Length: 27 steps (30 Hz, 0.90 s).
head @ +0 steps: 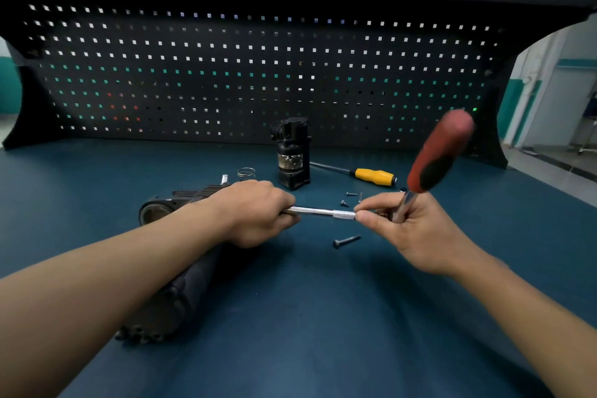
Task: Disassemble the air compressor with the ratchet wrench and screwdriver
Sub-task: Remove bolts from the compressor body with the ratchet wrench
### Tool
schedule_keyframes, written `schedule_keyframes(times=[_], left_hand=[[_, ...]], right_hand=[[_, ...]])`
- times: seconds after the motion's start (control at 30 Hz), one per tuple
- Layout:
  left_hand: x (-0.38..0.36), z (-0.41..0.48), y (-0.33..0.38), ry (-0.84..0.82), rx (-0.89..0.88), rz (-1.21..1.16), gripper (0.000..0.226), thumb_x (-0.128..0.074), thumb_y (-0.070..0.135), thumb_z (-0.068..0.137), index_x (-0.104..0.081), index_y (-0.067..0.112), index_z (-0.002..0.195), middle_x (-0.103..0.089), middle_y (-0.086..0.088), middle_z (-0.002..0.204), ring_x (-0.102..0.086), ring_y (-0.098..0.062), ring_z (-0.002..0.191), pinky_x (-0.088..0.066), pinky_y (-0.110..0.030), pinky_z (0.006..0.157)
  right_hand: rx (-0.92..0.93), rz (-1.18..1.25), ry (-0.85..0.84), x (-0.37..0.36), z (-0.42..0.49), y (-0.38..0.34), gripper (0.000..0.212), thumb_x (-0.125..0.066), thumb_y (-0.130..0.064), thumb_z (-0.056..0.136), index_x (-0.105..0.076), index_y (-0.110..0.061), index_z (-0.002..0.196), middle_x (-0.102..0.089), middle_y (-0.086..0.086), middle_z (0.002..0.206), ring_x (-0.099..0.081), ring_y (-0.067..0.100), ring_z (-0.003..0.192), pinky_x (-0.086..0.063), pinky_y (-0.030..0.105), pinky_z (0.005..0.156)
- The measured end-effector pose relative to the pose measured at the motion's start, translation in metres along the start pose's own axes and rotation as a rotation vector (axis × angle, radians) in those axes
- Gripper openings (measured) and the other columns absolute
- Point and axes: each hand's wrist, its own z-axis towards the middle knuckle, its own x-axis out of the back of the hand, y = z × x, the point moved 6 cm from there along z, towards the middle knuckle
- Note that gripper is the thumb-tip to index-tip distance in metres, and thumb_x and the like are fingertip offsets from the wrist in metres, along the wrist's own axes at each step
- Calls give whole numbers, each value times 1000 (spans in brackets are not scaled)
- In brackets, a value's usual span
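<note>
1. Lying on the blue table (323,349), the dark compressor body (181,297) sits under the left forearm.
2. Left hand (255,213) curls its fingers round a chrome bar (318,212).
3. Behind it lies a wire ring (246,172); an upright black part (293,155) stands near the pegboard (193,74).
4. A bolt (346,241) and small screws (344,203) lie between the hands, and a yellow screwdriver (371,176) lies farther back.
5. Right hand (416,229) pinches the bar's knurled end and holds a tilted red-handled tool (436,155).

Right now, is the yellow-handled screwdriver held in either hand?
No, the yellow-handled screwdriver lies on the teal bench top, while the right hand grips a red-and-black tool handle and the left hand a silver bar.
</note>
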Motion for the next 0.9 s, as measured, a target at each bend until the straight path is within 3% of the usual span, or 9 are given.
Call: schedule_keyframes(times=[0.13, 0.27, 0.37, 0.47, 0.5, 0.6, 0.73, 0.9], left_hand=[[1, 0, -1, 2, 4, -28, 41, -39, 52, 101, -39, 24, 71, -44, 7, 68, -50, -29, 78, -39, -35, 69], [4, -1, 1, 20, -9, -54, 42, -40, 53, 100, -40, 25, 70, -45, 7, 67, -52, -28, 78, -43, -38, 71], [4, -2, 1, 13, -10, -53, 44, -37, 62, 97, -40, 26, 71, -46, 7, 69, -47, -24, 74, -38, -37, 68], [3, -2, 0, -3, -11, -32, 47, -32, 67, 96, -39, 27, 72, -47, 6, 69, -44, -21, 69, -34, -36, 66], [3, -2, 1, -5, -19, -25, 47, -32, 67, 96, -39, 27, 72, -46, 6, 68, -43, -21, 69, -33, -35, 66], [4, -2, 2, -3, -45, -26, 46, -31, 65, 97, -38, 27, 71, -45, 7, 67, -44, -23, 69, -32, -35, 66], [2, -1, 1, -2, -57, -20, 46, -32, 66, 97, -38, 28, 71, -44, 8, 67, -44, -24, 72, -31, -34, 68], [2, -2, 2, 7, -64, -9, 46, -32, 66, 96, -37, 28, 71, -41, 9, 66, -41, -23, 70, -29, -33, 67]], right_hand=[[60, -102, 47, 3, 1, -4, 9, -74, -22, 89, -77, -31, 90, -69, -22, 76, -63, -6, 77, -42, 6, 72], [269, -192, 111, 4, 0, -20, 13, -75, -2, 86, -79, -9, 95, -67, 4, 74, -58, 4, 71, -42, 10, 70], [261, -172, 119, 1, -1, -22, 15, -74, 3, 86, -78, -6, 96, -64, 11, 73, -56, 7, 69, -42, 11, 69], [152, -100, 92, 1, -2, -14, 7, -71, -11, 92, -78, -12, 94, -68, -1, 72, -59, -1, 68, -42, 10, 67], [92, -95, 84, 1, -1, -11, 15, -70, -24, 93, -78, -11, 92, -65, -5, 67, -57, -2, 64, -42, 11, 64], [-136, 28, 48, -1, 3, 2, 61, -56, -59, 84, -73, -1, 88, -46, 11, 59, -45, 10, 55, -38, 20, 53], [-439, 273, 46, -5, 2, 13, 60, -50, -63, 93, -75, -10, 83, -49, 3, 48, -38, 11, 37, -28, 20, 36], [-681, 476, -51, -14, -6, 21, 59, -54, -66, 89, -71, -10, 90, -42, 3, 48, -26, 13, 36, -21, 20, 37]])
